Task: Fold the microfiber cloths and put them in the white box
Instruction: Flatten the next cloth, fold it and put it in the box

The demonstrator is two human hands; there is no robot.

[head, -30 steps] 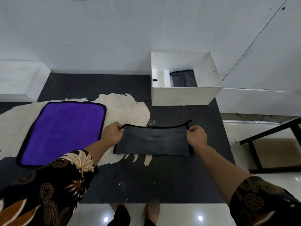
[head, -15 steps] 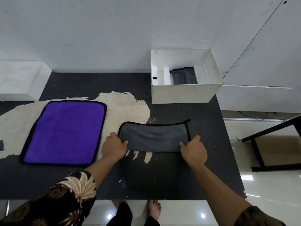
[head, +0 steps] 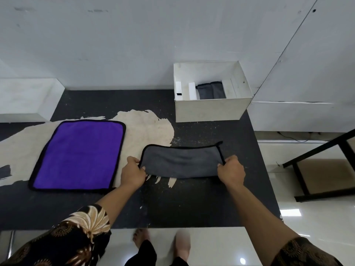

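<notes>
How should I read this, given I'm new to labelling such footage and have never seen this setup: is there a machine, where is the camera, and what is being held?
There is no machine here: these are a person's two bare hands. The picture comes from a wide-angle camera worn on the person's head, looking forward and down, so the arms reach in from the bottom edge. The left hand and the right hand each pinch one end of a grey cloth, folded into a long strip, low over the black table. To its left a purple cloth lies spread flat, not yet folded. At the far side of the table stands the white box, with stored cloths, dark grey and folded, inside it.
</notes>
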